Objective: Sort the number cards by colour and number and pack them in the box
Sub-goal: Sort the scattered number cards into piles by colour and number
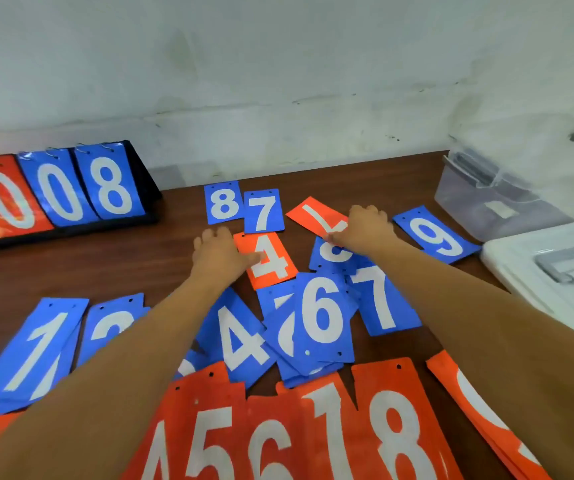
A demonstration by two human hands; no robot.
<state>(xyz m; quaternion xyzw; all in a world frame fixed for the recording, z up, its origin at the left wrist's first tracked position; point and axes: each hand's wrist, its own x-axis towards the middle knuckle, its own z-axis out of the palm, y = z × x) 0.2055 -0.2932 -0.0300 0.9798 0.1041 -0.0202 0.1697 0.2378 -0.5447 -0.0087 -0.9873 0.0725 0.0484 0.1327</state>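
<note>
Blue and orange number cards lie spread over a brown table [140, 265]. My left hand [218, 252] rests on the left edge of a small orange 4 card [271, 263], thumb on its face. My right hand [365, 228] pinches the near end of a small orange card [313, 213] lying askew, just above a small blue card [336, 256] partly hidden by my wrist. Small blue 8 [224, 202], 7 [264, 211] and 9 [436, 235] cards lie around them. A clear plastic box [486, 199] stands at the far right.
A flip scoreboard [57, 192] showing 0, 0, 8 stands at the far left against the wall. The white box lid [552, 268] with a grey handle lies at the right edge. Larger blue cards 1, 4, 6, 7 and orange cards 5, 6, 8 fill the near table.
</note>
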